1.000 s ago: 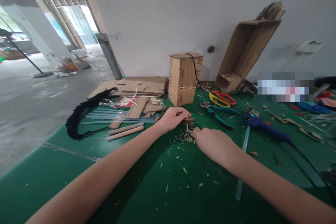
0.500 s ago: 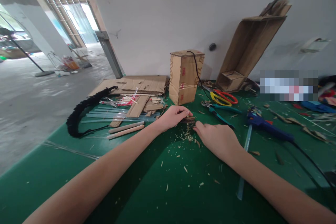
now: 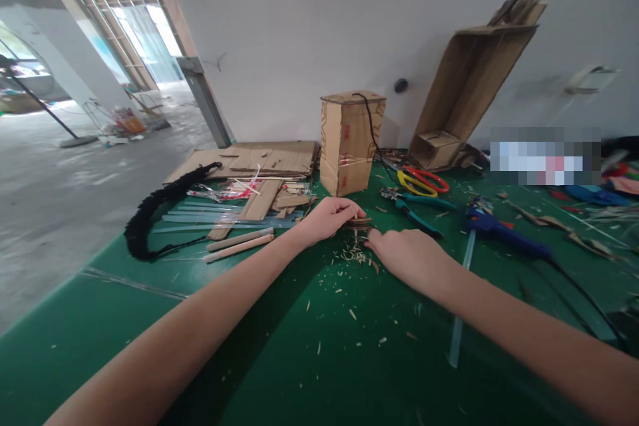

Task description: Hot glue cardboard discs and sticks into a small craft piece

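Whittling seemed in hand. The left hand (image 3: 332, 217)'s fingers pinched a thin stick (image 3: 356, 234) against a layered brown piece (image 3: 360, 222), just beyond shavings (image 3: 355, 255) on the tabletop (image 3: 279, 353); the right hand (image 3: 404, 249)'s gripped a small tool (image 3: 366, 237), mostly hidden. Another stroke would want steadiness.

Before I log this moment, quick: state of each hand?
Left hand: closed, holding a thin pale stick.
Right hand: closed on a small tool, mostly hidden.

The layered cardboard piece (image 3: 358, 223) is brown, the shavings (image 3: 354, 255) cream, the tabletop (image 3: 259, 346) deep green. The tan cardboard box (image 3: 344, 140) bears red print and darker curved lines, its cord (image 3: 370, 122) black. The scissors' (image 3: 422, 181) loops are yellow and red-orange, the pliers' (image 3: 417, 217) grips teal, the glue gun (image 3: 504, 236) dark blue.
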`<state>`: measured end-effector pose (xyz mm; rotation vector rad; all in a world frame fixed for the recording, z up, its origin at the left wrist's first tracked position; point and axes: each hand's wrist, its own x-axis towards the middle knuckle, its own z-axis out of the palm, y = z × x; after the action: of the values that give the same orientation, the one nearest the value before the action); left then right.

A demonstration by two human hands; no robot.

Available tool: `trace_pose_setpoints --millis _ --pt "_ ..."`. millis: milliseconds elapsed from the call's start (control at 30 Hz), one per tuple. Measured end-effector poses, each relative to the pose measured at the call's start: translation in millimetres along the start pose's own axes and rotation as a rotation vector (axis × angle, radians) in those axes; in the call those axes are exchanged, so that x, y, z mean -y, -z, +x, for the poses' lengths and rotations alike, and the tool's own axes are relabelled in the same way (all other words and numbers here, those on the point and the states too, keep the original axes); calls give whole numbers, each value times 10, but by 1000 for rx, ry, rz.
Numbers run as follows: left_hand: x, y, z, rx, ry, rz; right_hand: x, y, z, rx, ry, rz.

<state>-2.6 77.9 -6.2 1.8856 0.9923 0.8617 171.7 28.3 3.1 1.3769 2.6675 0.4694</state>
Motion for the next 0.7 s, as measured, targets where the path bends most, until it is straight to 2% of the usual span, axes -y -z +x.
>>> trace_pose_setpoints --millis 200,433,567,700 --pt "-16 7 -15 4 -17 -20 38 27 -2 34 23 44" --pt "-70 10 -31 17 -8 -38 156 -12 -113 -41 -120 -21" --pt "-65 12 -38 -21 17 -6 140 -59 -167 -98 -188 -28" --pt "-46 22 -38 -47 15 -23 108 -70 -169 -86 -203 -15"
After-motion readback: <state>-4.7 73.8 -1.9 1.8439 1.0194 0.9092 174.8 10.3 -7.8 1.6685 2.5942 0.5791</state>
